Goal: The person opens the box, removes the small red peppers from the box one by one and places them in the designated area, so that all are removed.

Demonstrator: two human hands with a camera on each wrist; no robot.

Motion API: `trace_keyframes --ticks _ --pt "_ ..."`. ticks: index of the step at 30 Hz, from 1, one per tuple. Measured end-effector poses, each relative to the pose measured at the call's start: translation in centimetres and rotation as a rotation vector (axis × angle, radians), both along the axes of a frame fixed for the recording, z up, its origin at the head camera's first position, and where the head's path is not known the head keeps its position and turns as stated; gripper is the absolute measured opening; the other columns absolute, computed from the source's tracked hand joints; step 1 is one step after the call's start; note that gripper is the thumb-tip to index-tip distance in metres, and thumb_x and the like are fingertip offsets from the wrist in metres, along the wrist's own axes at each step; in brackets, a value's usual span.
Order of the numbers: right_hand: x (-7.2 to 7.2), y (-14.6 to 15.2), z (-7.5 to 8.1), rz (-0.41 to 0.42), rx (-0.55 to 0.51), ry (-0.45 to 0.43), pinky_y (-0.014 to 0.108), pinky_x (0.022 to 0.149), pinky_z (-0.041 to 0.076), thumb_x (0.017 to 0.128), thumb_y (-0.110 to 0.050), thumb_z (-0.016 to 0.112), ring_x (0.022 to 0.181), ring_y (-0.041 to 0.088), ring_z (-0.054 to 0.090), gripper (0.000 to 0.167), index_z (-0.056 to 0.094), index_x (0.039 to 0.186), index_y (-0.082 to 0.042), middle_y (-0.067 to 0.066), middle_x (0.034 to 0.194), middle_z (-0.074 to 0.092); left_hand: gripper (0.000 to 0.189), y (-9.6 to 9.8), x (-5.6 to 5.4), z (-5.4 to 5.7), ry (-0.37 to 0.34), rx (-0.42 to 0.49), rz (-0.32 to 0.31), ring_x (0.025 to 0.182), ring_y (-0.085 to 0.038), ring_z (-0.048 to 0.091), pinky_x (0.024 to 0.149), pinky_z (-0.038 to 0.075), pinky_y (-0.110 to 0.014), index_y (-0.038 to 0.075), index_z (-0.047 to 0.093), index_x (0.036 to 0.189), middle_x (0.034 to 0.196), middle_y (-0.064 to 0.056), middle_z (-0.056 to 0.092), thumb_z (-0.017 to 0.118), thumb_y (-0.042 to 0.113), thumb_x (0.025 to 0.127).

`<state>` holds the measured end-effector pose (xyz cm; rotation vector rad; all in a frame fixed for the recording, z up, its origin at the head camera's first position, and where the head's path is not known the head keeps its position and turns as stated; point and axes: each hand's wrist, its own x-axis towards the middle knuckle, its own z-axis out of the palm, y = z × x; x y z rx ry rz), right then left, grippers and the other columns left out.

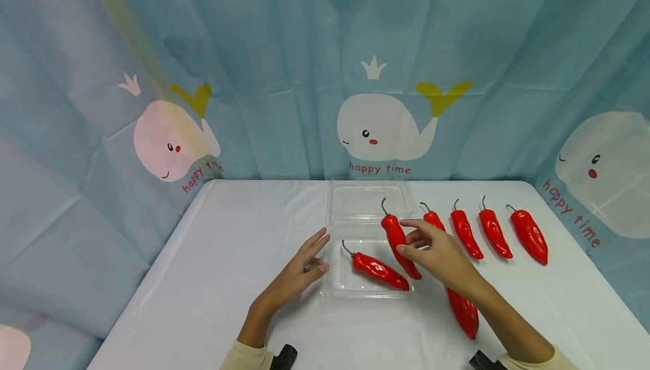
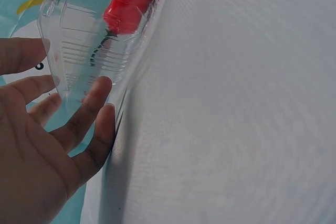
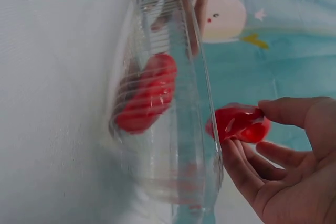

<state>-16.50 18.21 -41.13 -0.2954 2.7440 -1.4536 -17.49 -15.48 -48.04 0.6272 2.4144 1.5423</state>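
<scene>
My right hand (image 1: pixel 439 251) pinches a red chili pepper (image 1: pixel 398 240) between thumb and fingers, above the right side of a clear plastic container (image 1: pixel 337 285). In the right wrist view, this held chili pepper (image 3: pixel 239 123) shows beyond the container's rim. A second red chili pepper (image 1: pixel 378 270) lies slantwise inside the container, its stem toward the back left. At the container's left side is my left hand (image 1: pixel 297 274), fingers spread and loosely bent. The left wrist view has its fingertips (image 2: pixel 100 90) right at the clear wall.
The container's open lid (image 1: pixel 370 201) lies flat behind it. To the right, several red chili peppers (image 1: pixel 491 233) stand in a row. Another red chili pepper (image 1: pixel 464 316) lies nearer, partly hidden by my right forearm. A blue whale-print curtain (image 1: pixel 284 76) hangs behind the white table (image 1: pixel 223 234).
</scene>
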Motion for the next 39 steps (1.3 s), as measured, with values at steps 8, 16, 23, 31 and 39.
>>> trace_keyframes --ticks 8,16,23,31,39 --pt "0.7 1.4 0.4 -0.021 0.008 0.035 0.026 0.08 0.059 0.096 -0.032 0.078 0.104 0.022 0.07 0.06 0.058 0.15 -0.014 0.006 0.115 0.071 0.066 -0.1 0.0 0.0 0.003 0.003 -0.013 0.128 -0.032 0.063 0.109 0.048 -0.053 0.013 0.03 0.169 0.179 -0.002 0.014 0.058 0.016 0.108" --pt "1.5 2.9 1.1 -0.06 0.013 0.001 0.033 0.077 0.063 0.096 -0.033 0.079 0.109 0.027 0.068 0.067 0.052 0.154 -0.013 0.011 0.121 0.069 0.067 -0.1 -0.2 -0.2 0.009 0.004 -0.017 0.127 -0.03 0.062 0.109 0.048 -0.053 0.013 0.029 0.169 0.179 -0.003 0.013 0.059 0.016 0.108" --pt "2.0 4.3 1.1 -0.1 0.041 -0.02 0.03 0.077 0.063 0.097 -0.035 0.078 0.108 0.028 0.069 0.066 0.052 0.154 -0.013 0.013 0.12 0.069 0.067 -0.1 -0.1 -0.2 0.003 0.007 -0.017 0.128 -0.029 0.061 0.109 0.048 -0.053 0.013 0.029 0.169 0.179 -0.001 0.013 0.059 0.018 0.108" --pt "2.5 6.0 0.8 -0.126 0.074 -0.027 0.029 0.077 0.063 0.097 -0.033 0.078 0.106 0.026 0.068 0.071 0.049 0.156 -0.009 0.015 0.121 0.069 0.067 -0.3 -0.1 -0.2 0.007 0.011 -0.027 0.128 -0.031 0.06 0.108 0.047 -0.051 0.013 0.029 0.169 0.179 -0.003 0.013 0.059 0.017 0.109" --pt "3.3 7.3 0.3 -0.163 0.076 -0.05 0.035 0.075 0.065 0.097 -0.034 0.078 0.104 0.027 0.068 0.072 0.048 0.156 -0.007 0.016 0.12 0.069 0.067 -0.2 -0.1 -0.2 0.0 0.011 -0.031 0.129 -0.029 0.06 0.109 0.047 -0.052 0.015 0.029 0.169 0.179 -0.002 0.012 0.059 0.02 0.109"
